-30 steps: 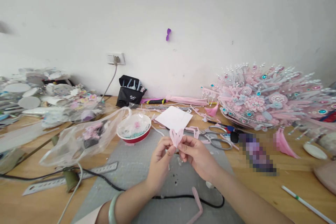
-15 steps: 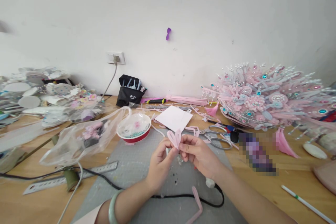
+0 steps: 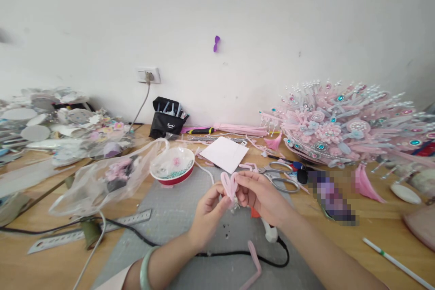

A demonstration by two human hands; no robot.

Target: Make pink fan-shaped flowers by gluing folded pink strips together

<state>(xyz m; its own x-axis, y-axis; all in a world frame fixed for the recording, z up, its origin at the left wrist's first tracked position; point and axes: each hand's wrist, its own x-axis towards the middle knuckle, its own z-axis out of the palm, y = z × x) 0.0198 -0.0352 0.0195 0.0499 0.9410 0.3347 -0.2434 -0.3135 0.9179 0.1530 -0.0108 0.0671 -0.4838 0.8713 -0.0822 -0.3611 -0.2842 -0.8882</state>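
Note:
A pink fuzzy pipe cleaner, bent into petal-like loops, is held up over the grey cutting mat. My left hand pinches its lower left side between thumb and fingers. At the right loop, my right hand grips it with thumb and index finger, the other fingers curled below. Beneath my right hand lies a white corded tool, partly hidden, with an orange part beside it. Another bent pink pipe cleaner rests on the mat nearer to me.
Behind my hands are a white square card, scissors and a red-rimmed bowl of beads. A large pink beaded headdress stands at right. At left are a plastic bag, a metal ruler and a black cord.
My right thumb and index finger have moved up from the base of the loops to the right loop. The loops sit slightly lower, and the orange part below my right hand shows more.

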